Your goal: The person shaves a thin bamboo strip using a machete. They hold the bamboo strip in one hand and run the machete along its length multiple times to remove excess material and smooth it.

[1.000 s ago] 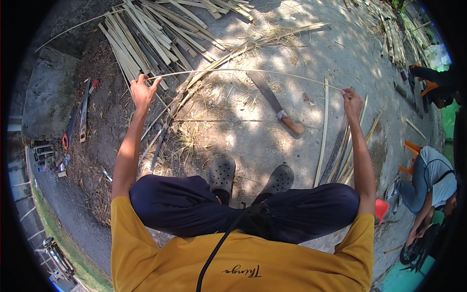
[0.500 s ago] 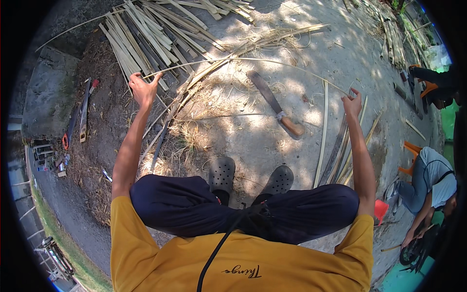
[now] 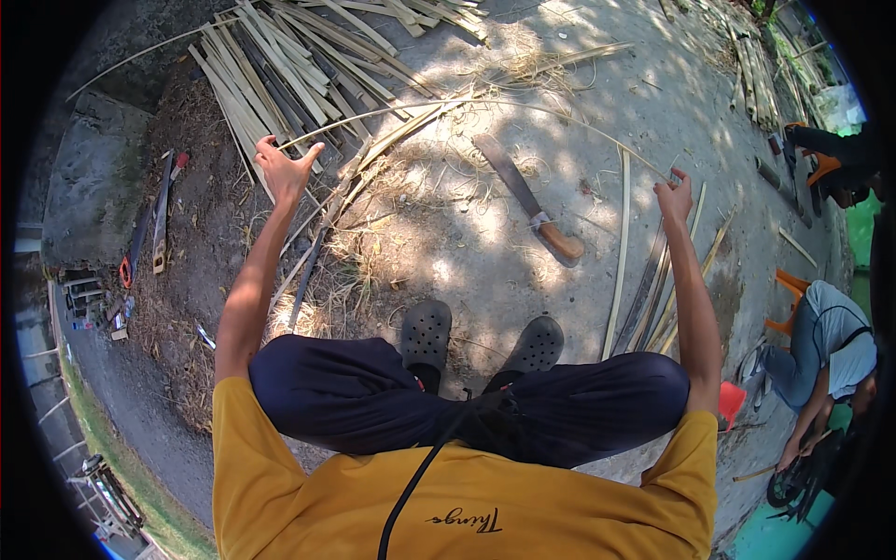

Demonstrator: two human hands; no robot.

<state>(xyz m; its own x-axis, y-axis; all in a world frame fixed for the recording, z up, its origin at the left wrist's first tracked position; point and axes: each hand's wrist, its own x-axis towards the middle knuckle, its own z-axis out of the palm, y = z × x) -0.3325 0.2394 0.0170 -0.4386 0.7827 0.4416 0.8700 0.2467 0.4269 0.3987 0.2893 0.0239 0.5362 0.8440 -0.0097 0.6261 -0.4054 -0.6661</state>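
A long, thin bamboo strip bows upward in an arc between my two hands. At its left end, my left hand bears on the strip between the spread thumb and the fingers. My right hand pinches the other end in its fingertips. Below the arc, a machete with a wooden handle lies on the ground, touched by neither hand. Past my left hand is a large heap of split bamboo slats.
Longer strips lie beside my right forearm. Fine shavings litter the ground before my clogs. Handsaws rest at the left. On the right, another person bends over near an orange stool.
My left hand has shifted slightly right, its thumb spread wider. The strip's arc has risen a little higher. My right hand stays almost in place.
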